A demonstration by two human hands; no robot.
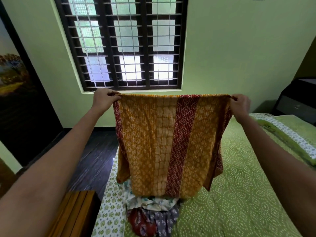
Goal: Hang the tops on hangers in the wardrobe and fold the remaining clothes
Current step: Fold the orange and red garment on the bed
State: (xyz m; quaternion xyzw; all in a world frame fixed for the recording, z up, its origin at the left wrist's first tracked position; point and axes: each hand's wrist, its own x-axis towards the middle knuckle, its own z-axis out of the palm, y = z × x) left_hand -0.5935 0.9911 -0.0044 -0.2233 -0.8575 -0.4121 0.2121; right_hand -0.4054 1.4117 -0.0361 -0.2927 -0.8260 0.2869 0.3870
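Here, head view, the only one. A mustard-yellow printed cotton cloth with maroon patterned bands is stretched out flat in the air, above the near end of the bed. The left hand pinches its top left corner, fingers curled round a bunched bit of fabric; the right hand pinches the top right corner the same way. The top edge runs nearly level between them. The bottom hem hangs to just above a heap of mixed printed garments lying on the green white-dotted bedspread.

Judgement: this piece is being opened out for folding; it reads as a rectangular length rather than a top, though I can't be sure. To do it well, keep both corners at equal height and the edge taut, bring the corners together so the bands line up, then lay it on a bare stretch of the bedspread to the right, not onto the heap.

Around: a dark-framed barred window straight ahead in the pale green wall, a dark floor to the left, a brown wooden piece of furniture at lower left, and a folded green floral-edged blanket at right. No wardrobe or hangers clearly identifiable. The heap sits directly beneath the cloth and is the main obstruction.
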